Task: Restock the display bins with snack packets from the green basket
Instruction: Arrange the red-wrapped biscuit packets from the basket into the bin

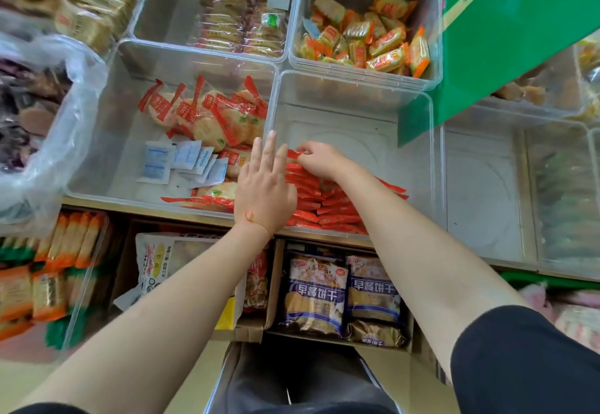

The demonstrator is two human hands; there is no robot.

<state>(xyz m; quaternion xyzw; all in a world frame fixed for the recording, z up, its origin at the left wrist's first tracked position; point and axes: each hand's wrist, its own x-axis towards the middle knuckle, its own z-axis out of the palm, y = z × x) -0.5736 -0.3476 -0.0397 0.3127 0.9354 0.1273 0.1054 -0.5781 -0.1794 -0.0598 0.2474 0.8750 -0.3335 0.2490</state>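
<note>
A clear plastic display bin (418,140) in front of me holds a neat row of red snack packets (328,209) along its near side. My right hand (319,158) reaches into this bin and pinches the top red packet (293,153) at the far end of the row. My left hand (264,186) hovers flat with straight fingers at the row's left side, over the bin wall. The green basket is not in view.
The bin to the left (107,140) holds round rice crackers in red-edged wrappers and small white sachets. Farther bins hold orange packets (367,43) and biscuit stacks. A green sign (506,40) leans at right. Boxes of biscuit bags (341,296) sit on the lower shelf.
</note>
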